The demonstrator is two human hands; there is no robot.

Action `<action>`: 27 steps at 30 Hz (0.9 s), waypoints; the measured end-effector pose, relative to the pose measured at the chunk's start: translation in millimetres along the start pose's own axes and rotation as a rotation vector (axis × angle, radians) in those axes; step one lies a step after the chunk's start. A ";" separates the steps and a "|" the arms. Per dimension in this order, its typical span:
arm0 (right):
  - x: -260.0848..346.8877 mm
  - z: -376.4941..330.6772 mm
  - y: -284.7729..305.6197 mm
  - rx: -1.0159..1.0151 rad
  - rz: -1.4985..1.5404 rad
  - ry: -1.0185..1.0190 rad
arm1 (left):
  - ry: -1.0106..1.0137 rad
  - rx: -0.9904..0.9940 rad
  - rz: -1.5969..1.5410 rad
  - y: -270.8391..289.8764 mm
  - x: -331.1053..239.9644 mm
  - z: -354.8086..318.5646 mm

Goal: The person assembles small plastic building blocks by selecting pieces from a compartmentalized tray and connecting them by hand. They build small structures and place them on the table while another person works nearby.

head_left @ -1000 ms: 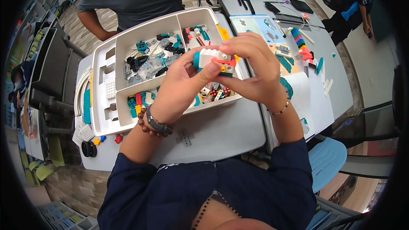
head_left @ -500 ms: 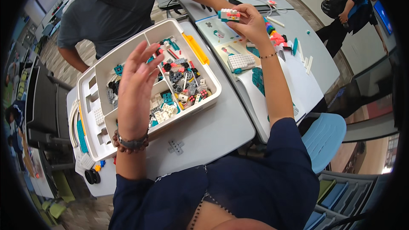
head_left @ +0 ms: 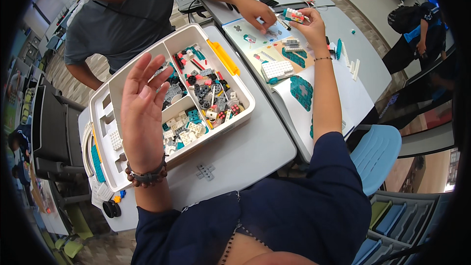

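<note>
- The grey table (head_left: 255, 152) carries everything here; its bare front part lies just below the raised left hand, and a second table surface continues out under the right arm.
- A second person in a grey shirt (head_left: 127, 17) sits on the far side, beyond both of the wearer's hands; that person's hand (head_left: 257, 12) rests on the instruction sheet, just left of the right-hand pinch.
- The white sorting tray (head_left: 110, 167) with a yellow latch lies directly under and behind the left hand; its compartments hold small building pieces in grey, teal, red and white.
- The instruction sheet (head_left: 314, 113) with teal pictures lies below the right hand and along the right forearm; a white studded plate (head_left: 277, 68) sits on it, nearer the body than the pinch.
- The left hand (head_left: 142, 113) is raised over the tray's near-left part, palm up and fingers spread wide, holding nothing; a dark bead bracelet circles the wrist.
- The right hand (head_left: 310, 25) is stretched far out, with thumb and fingertips pinched on the small brick model.
- The small brick model (head_left: 294, 14), white with red and teal bits, sits in that pinch above the far end of the sheet, close to the other person's fingers.
- A small grey cross-shaped piece (head_left: 206, 172) lies loose on the table, below and right of the left wrist.
</note>
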State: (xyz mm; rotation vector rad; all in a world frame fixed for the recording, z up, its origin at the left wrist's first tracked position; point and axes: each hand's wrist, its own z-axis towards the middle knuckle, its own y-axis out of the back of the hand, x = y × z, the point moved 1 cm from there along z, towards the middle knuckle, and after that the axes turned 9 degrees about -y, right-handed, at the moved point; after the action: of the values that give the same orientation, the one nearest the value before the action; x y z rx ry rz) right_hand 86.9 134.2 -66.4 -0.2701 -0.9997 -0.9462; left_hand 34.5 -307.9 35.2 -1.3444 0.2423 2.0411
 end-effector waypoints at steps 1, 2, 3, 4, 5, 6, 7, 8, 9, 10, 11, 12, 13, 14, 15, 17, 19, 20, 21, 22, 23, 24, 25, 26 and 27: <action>-1.6 0.2 -0.2 -0.003 -0.006 0.001 | 0.001 0.004 0.003 0.1 -0.4 -0.2; -1.0 -0.1 -1.0 -0.008 -0.011 -0.002 | 0.001 0.004 0.008 0.3 -0.4 -0.2; -0.2 0.2 -1.1 -0.014 -0.017 -0.006 | 0.003 0.004 0.013 0.4 -0.6 -0.2; 0.7 0.3 -1.1 -0.020 -0.024 -0.009 | 0.004 0.005 0.017 0.5 -0.5 -0.1; 2.7 0.2 -1.7 -0.017 -0.037 0.001 | 0.003 0.003 0.016 0.5 -0.1 0.0; 5.2 -0.4 -2.9 -0.014 -0.051 0.011 | 0.003 0.000 0.016 0.5 0.4 0.0; 6.5 -1.3 -3.6 -0.011 -0.065 0.020 | 0.003 -0.002 0.015 0.5 0.9 0.0; 7.3 -1.3 -3.6 -0.019 -0.067 0.015 | 0.003 -0.001 0.018 0.6 0.9 0.2; 7.7 -1.4 -3.6 -0.027 -0.068 0.009 | 0.003 -0.001 0.021 0.7 0.9 0.2; 8.1 -1.6 -3.5 -0.035 -0.070 0.003 | 0.003 0.000 0.024 0.8 0.8 0.3; 8.7 -1.2 -3.1 -0.037 -0.066 -0.001 | 0.003 0.001 0.026 1.0 0.8 0.5; 9.3 -0.8 -2.3 -0.038 -0.062 -0.005 | 0.003 0.001 0.028 1.3 0.8 0.6; 9.2 -0.6 -1.8 -0.040 -0.059 -0.009 | 0.002 0.002 0.030 1.6 0.8 0.7; 8.4 -0.4 -0.9 -0.042 -0.043 -0.012 | 0.001 0.006 0.029 1.8 1.2 0.8; 7.4 0.0 -0.2 -0.045 -0.028 -0.015 | -0.001 0.011 0.027 2.1 1.8 0.8; 6.4 0.2 -0.4 -0.041 -0.019 -0.003 | 0.001 0.002 0.003 1.2 1.9 0.7; 6.2 0.1 -1.8 -0.029 -0.032 0.025 | 0.007 -0.024 -0.043 -1.9 0.9 0.2; 6.2 -0.3 -2.5 -0.029 -0.053 0.024 | 0.007 -0.023 -0.043 -1.9 1.1 0.2; 6.1 -1.1 -3.7 -0.029 -0.074 0.022 | 0.008 -0.022 -0.043 -1.8 1.4 0.0; 5.7 -1.7 -5.1 -0.028 -0.095 0.021 | 0.008 -0.021 -0.042 -1.6 1.5 -0.1; 3.0 -1.5 -6.3 0.006 -0.027 0.004 | 0.007 -0.021 -0.038 -1.8 1.3 0.0; -1.8 -1.4 -8.4 0.040 0.040 -0.013 | 0.006 -0.021 -0.033 -2.1 1.0 0.1; -5.6 -1.9 -10.6 0.075 0.108 -0.030 | 0.005 -0.021 -0.028 -2.3 0.6 0.2; -6.7 -3.2 -16.0 0.148 0.172 -0.069 | 0.005 -0.022 -0.029 -2.6 0.2 0.1; -8.0 -5.3 -22.8 0.221 0.236 -0.109 | 0.005 -0.024 -0.029 -3.2 -0.4 0.0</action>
State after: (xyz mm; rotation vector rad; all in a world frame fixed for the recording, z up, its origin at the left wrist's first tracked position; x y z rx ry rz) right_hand 70.7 122.1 -80.6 -0.2497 -1.1355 -0.6059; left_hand 36.6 -305.6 36.1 -1.3603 0.2002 2.0222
